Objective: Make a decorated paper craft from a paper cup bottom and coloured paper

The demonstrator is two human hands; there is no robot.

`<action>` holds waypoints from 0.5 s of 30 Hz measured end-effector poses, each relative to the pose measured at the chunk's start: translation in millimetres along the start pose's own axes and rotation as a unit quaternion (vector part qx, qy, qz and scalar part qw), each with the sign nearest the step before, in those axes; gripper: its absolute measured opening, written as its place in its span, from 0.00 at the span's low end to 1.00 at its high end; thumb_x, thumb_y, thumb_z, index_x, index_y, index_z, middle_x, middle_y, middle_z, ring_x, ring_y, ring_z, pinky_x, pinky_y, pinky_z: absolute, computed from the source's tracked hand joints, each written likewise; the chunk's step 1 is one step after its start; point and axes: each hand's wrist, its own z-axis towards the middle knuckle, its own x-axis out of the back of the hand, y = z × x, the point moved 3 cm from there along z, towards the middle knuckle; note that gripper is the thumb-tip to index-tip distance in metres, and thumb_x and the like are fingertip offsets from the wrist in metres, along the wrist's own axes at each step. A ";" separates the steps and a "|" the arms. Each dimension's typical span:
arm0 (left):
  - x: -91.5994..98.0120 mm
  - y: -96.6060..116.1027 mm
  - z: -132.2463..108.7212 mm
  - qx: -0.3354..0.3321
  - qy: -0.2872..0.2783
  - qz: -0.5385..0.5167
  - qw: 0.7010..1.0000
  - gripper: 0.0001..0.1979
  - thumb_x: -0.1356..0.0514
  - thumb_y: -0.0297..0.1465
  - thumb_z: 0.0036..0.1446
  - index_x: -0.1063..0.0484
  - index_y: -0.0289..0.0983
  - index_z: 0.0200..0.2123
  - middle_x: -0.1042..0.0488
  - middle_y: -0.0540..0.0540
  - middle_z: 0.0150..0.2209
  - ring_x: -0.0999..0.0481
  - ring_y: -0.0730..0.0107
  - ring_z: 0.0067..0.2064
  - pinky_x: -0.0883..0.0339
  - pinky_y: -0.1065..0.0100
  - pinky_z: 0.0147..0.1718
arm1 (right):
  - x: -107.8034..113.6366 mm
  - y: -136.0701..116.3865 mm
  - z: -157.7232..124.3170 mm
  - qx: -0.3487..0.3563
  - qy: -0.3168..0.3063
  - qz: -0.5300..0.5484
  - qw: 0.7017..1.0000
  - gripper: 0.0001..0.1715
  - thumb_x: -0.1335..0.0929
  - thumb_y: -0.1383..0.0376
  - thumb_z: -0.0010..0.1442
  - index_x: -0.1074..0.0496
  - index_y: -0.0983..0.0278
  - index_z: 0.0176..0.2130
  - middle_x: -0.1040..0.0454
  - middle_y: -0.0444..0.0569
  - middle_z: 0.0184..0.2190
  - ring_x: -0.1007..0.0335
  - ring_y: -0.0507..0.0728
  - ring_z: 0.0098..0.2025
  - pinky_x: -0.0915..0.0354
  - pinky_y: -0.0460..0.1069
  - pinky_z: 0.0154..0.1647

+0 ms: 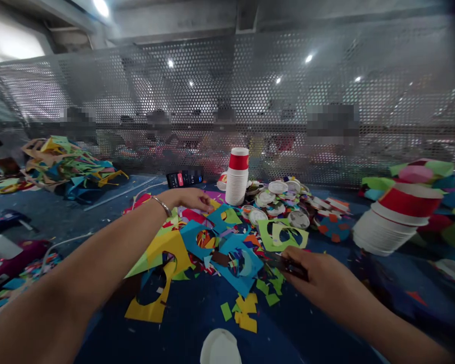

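My left hand (pixel 191 198) reaches forward over a heap of cut coloured paper sheets (pixel 212 242). Its fingers lie flat on the far sheets, close to a stack of red-and-white paper cups (pixel 237 177). A thin bracelet circles that wrist. My right hand (pixel 314 275) rests low at the right of the heap, fingers curled round a dark object (pixel 288 265) that looks like scissors, though I cannot be sure. A green sheet with a round hole (pixel 282 235) lies just beyond it.
Round cup-bottom discs (pixel 284 205) are piled behind the heap. A leaning cup stack (pixel 396 217) stands at the right, paper scraps (pixel 66 162) at the far left, a white disc (pixel 220 348) near me. A perforated metal screen (pixel 250 91) closes the back; people sit behind it.
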 end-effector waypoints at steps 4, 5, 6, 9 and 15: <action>18.5 -22.3 -3.3 0.074 -0.015 0.034 0.997 0.18 0.41 0.37 0.65 0.31 0.36 0.54 0.28 0.41 0.54 0.25 0.59 0.50 0.27 0.53 0.48 | -0.5 0.4 -0.6 0.000 -0.005 0.000 1.000 0.04 0.36 0.63 0.63 0.34 0.59 0.34 0.26 0.46 0.26 0.31 0.57 0.27 0.46 0.48 0.27; 19.3 -27.3 -3.7 0.091 -0.021 0.041 0.995 0.18 0.40 0.37 0.65 0.31 0.36 0.55 0.29 0.41 0.54 0.25 0.59 0.51 0.27 0.53 0.48 | 0.0 0.1 -0.7 0.001 -0.005 0.000 1.000 0.04 0.36 0.63 0.63 0.34 0.59 0.34 0.26 0.46 0.26 0.31 0.57 0.27 0.46 0.48 0.27; 18.5 -31.3 -3.9 0.105 -0.029 0.045 0.993 0.18 0.40 0.37 0.65 0.31 0.36 0.55 0.29 0.41 0.54 0.25 0.59 0.51 0.27 0.53 0.48 | 0.5 -0.3 -0.7 0.002 -0.006 0.000 1.000 0.05 0.36 0.63 0.63 0.34 0.59 0.34 0.26 0.46 0.26 0.31 0.57 0.27 0.46 0.48 0.27; 11.8 -37.8 -4.5 0.125 -0.054 0.042 0.990 0.18 0.40 0.37 0.65 0.31 0.36 0.55 0.28 0.41 0.54 0.25 0.59 0.50 0.27 0.53 0.48 | 2.0 -1.4 -0.7 0.002 -0.006 0.001 1.000 0.04 0.37 0.63 0.63 0.34 0.59 0.35 0.25 0.47 0.27 0.31 0.57 0.27 0.46 0.49 0.27; 7.3 -21.6 -7.0 0.086 -0.030 0.009 0.996 0.18 0.40 0.37 0.65 0.31 0.36 0.54 0.28 0.41 0.54 0.25 0.59 0.50 0.27 0.53 0.48 | -0.1 -1.2 0.3 0.002 -0.006 0.003 1.000 0.04 0.36 0.62 0.64 0.34 0.59 0.35 0.25 0.46 0.27 0.30 0.57 0.28 0.46 0.48 0.28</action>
